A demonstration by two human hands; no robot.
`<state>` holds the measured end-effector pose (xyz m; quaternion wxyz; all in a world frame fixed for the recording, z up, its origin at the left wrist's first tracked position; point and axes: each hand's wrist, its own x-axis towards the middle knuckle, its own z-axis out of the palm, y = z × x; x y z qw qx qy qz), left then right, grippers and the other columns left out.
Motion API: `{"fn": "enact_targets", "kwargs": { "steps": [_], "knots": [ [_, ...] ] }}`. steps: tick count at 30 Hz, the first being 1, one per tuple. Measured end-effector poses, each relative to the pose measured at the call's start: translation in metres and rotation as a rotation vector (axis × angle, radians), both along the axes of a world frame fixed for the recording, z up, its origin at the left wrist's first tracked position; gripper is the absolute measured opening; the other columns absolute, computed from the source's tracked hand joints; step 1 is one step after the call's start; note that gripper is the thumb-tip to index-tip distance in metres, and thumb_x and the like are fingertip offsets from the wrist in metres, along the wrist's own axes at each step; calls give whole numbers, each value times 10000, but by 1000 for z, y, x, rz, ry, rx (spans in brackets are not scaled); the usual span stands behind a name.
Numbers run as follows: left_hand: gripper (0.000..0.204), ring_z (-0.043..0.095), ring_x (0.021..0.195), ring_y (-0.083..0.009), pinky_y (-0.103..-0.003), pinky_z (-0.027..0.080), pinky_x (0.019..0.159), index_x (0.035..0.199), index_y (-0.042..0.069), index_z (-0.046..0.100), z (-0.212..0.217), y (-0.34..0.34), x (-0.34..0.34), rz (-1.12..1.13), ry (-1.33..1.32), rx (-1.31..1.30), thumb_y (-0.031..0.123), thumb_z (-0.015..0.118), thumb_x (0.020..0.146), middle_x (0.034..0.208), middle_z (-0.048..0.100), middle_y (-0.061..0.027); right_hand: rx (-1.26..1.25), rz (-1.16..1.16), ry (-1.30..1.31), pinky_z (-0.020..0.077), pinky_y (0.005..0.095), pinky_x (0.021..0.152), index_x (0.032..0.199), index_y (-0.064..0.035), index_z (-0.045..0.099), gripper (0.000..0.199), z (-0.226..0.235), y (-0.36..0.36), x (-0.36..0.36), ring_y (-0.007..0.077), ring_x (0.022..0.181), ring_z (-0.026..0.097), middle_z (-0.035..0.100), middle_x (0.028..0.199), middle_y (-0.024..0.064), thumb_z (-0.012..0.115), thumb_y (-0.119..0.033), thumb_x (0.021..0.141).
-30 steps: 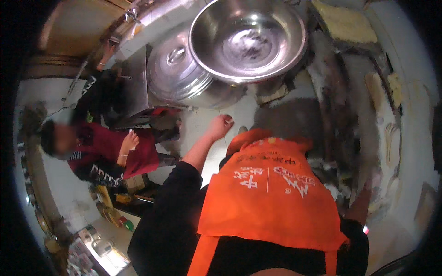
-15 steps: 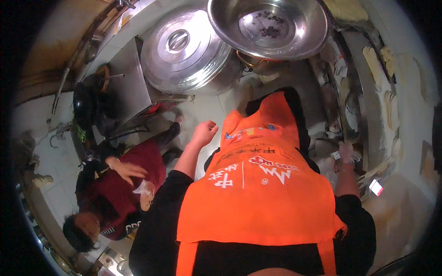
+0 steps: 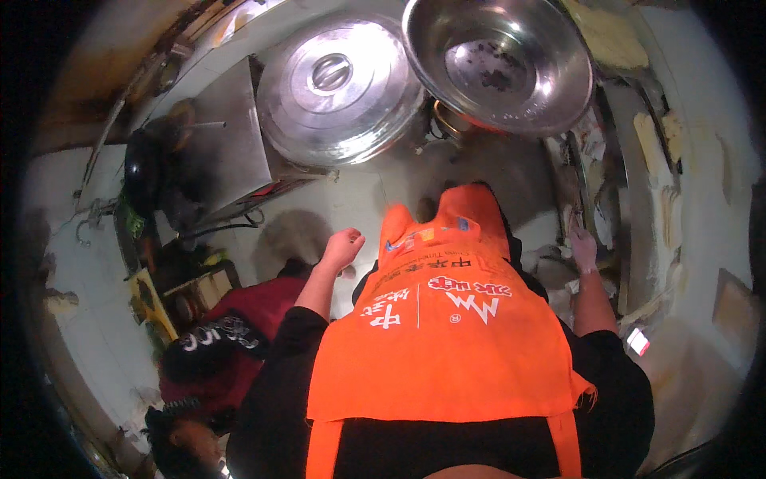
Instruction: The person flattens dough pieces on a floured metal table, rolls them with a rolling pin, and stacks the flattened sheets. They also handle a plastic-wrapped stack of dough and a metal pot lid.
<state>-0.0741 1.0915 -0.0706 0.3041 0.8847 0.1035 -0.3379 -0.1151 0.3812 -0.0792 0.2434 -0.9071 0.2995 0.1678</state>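
Note:
My left hand (image 3: 343, 247) hangs at the left side of my orange apron (image 3: 447, 343), its fingers curled in and nothing seen in them. On the other side my right hand (image 3: 584, 249) reaches forward with its fingers stretched out, holding nothing I can see. It is nearest the cluttered edge of the right-hand counter (image 3: 634, 231). Ahead of me stands a large metal pot with a domed lid (image 3: 351, 104). Beside it, a wide steel basin (image 3: 550, 96) has dark bits at its bottom.
A person in a dark red top (image 3: 267, 307) is bent low at my left, face hidden. Beyond them stand a steel cabinet (image 3: 227, 152) and a black wok-like pan (image 3: 140, 176). Pale cloth gloves (image 3: 666, 215) lie along the right counter. Between pot and apron shows tiled floor (image 3: 359, 191).
The person at left has turned and bent down; their hands no longer show. The pot and basin have shifted right in view. My right hand has moved slightly forward and left.

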Motion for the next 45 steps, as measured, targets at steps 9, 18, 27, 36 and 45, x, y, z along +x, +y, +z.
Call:
{"fn": "enact_targets", "kwargs": {
  "steps": [9, 18, 27, 36, 45],
  "knots": [
    [310, 735, 1005, -331, -427, 569, 908, 1095, 54, 749, 25, 24, 129, 116, -277, 93, 303, 692, 921, 1067, 764, -162, -742, 983, -130, 569, 448, 863, 876, -62, 766, 114, -86, -46, 14, 359, 911, 701, 730, 1010, 215, 670, -68, 816],
    [300, 697, 1034, -376, -469, 547, 932, 1111, 89, 759, 0, 46, 378, 44, -744, 298, 299, 710, 902, 1117, 734, -177, -238, 134, 62, 540, 431, 875, 1114, -15, 743, 308, -18, 11, -13, 367, 1014, 715, 756, 1076, 186, 642, -246, 937],
    [302, 705, 976, -406, -510, 552, 874, 986, 42, 740, 22, 52, 456, -549, -551, 321, 323, 720, 877, 996, 744, -205, -81, -429, -106, 516, 436, 892, 1146, 48, 719, 381, 76, 148, -53, 333, 1018, 700, 758, 1056, 191, 668, -268, 941],
    [303, 706, 959, -417, -524, 555, 853, 992, 52, 721, 44, 146, 418, -575, -409, 396, 339, 692, 899, 977, 744, -205, 51, -791, -324, 494, 367, 798, 1093, 39, 711, 300, 78, 226, -130, 200, 862, 625, 720, 941, 148, 623, -216, 961],
    [266, 701, 959, -425, -498, 550, 865, 985, 41, 732, 33, 293, 375, -516, -437, 448, 277, 760, 867, 955, 743, -210, -49, -710, -199, 503, 446, 752, 975, 15, 707, 287, 45, 255, -177, 281, 760, 638, 686, 851, 220, 627, -256, 924]
  ]
}}
